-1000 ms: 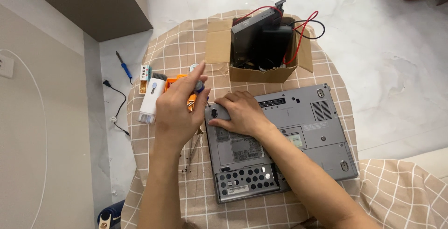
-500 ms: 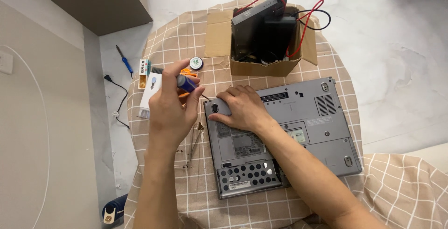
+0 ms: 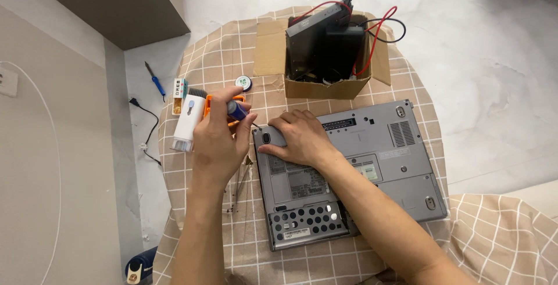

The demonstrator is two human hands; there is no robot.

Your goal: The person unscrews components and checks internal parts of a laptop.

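Observation:
A grey laptop [image 3: 372, 163] lies upside down on a round table with a beige checked cloth [image 3: 203, 215]. My right hand [image 3: 299, 137] presses flat on the laptop's upper left corner. My left hand [image 3: 218, 137] grips a blue-handled screwdriver [image 3: 236, 109], its tip pointing toward that same corner. Just left of my left hand lies a white brush tool [image 3: 187, 119], and an orange case [image 3: 224, 100] sits partly hidden behind my fingers.
An open cardboard box [image 3: 325, 64] with black parts and red and black wires stands beyond the laptop. A small round tin [image 3: 243, 83] lies beside it. Tweezers [image 3: 241, 177] rest on the cloth. A blue screwdriver [image 3: 154, 79] lies on the floor.
My left hand has drawn back from the tools toward the laptop corner with the screwdriver in it. My right hand has stayed pressed on the laptop.

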